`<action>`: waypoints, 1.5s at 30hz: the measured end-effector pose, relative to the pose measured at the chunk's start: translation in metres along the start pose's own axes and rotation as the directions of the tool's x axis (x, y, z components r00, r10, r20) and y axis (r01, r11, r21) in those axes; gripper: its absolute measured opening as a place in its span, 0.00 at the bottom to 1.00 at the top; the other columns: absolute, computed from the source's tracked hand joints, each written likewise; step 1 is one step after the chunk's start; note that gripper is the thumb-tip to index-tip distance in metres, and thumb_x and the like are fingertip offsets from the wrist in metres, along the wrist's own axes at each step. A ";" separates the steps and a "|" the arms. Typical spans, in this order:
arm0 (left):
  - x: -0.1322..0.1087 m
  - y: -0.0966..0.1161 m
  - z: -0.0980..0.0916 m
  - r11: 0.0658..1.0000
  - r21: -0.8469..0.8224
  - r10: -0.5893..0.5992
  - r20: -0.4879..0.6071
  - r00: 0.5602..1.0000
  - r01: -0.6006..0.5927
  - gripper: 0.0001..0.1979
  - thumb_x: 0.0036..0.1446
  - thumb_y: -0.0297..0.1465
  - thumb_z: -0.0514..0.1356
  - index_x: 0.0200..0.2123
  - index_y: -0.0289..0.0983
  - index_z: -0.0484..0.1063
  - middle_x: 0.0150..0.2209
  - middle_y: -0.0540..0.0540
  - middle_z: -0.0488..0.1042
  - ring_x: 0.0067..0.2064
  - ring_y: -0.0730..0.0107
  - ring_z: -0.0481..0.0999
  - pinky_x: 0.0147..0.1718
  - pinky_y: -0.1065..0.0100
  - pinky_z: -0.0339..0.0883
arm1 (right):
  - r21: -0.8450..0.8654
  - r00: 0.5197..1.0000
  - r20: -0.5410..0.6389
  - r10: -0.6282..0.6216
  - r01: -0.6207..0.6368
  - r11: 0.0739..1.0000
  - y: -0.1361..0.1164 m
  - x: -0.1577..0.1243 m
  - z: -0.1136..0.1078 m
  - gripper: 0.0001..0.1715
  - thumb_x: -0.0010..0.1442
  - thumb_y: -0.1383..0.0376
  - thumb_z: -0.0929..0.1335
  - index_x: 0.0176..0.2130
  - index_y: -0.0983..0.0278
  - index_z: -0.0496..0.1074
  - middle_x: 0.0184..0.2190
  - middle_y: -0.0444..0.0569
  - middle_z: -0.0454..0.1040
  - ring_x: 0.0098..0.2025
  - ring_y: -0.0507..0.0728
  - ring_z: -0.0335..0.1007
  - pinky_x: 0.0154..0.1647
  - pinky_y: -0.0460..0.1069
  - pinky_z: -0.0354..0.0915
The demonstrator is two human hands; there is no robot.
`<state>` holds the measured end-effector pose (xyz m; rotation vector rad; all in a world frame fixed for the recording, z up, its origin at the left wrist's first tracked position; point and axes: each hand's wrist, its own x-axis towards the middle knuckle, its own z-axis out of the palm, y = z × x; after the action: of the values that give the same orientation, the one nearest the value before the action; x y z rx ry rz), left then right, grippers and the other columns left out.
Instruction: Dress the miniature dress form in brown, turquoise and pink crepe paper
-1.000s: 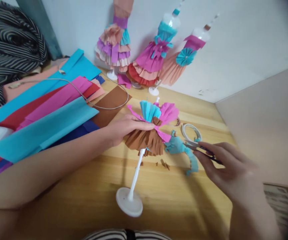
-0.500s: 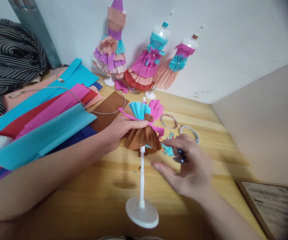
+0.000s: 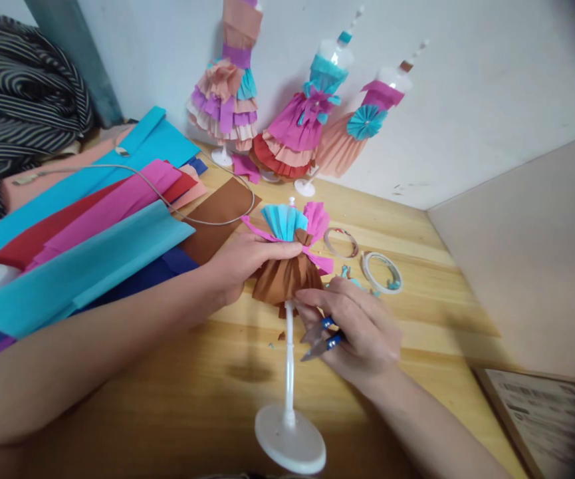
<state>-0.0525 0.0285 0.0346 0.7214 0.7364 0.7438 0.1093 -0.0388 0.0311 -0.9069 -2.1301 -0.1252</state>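
My left hand [image 3: 247, 261] pinches the waist of a small paper dress [image 3: 284, 279], its thumb across the front. The dress has a gathered brown skirt, a pleated light-blue top and a magenta band, and it sits on a white doll stand [image 3: 290, 372] with a round base. My right hand [image 3: 357, 329] is closed around small blue-handled scissors [image 3: 324, 339], blades pointing left. Its thumb and forefinger touch the lower right hem of the brown skirt. The doll form inside the dress is mostly hidden.
Three finished-looking paper dresses on stands [image 3: 302, 126] stand by the wall. Stacked crepe paper sheets [image 3: 92, 266] and a grey cable [image 3: 207, 221] lie at left. Tape rolls [image 3: 381, 273] and blue scraps [image 3: 351, 279] lie at right, beyond them a cardboard box [image 3: 536, 412].
My right hand has moved left and now touches the skirt's hem; the scissors have come into clearer view. My left hand keeps its hold on the waist. The view has shifted slightly.
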 end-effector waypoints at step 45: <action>0.009 -0.007 -0.009 0.949 0.067 -0.316 0.259 0.913 0.310 0.10 0.41 0.32 0.72 0.24 0.34 0.76 0.24 0.48 0.78 0.27 0.72 0.75 0.29 0.70 0.67 | -0.121 0.876 0.331 -0.350 0.408 0.905 0.030 0.025 -0.034 0.15 0.65 0.57 0.65 0.38 0.68 0.71 0.25 0.50 0.70 0.27 0.56 0.63 0.27 0.50 0.63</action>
<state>-0.0526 0.0348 0.0216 0.6883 0.5959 0.3363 0.1392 -0.0153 0.0656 -0.6246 -2.6041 -0.4182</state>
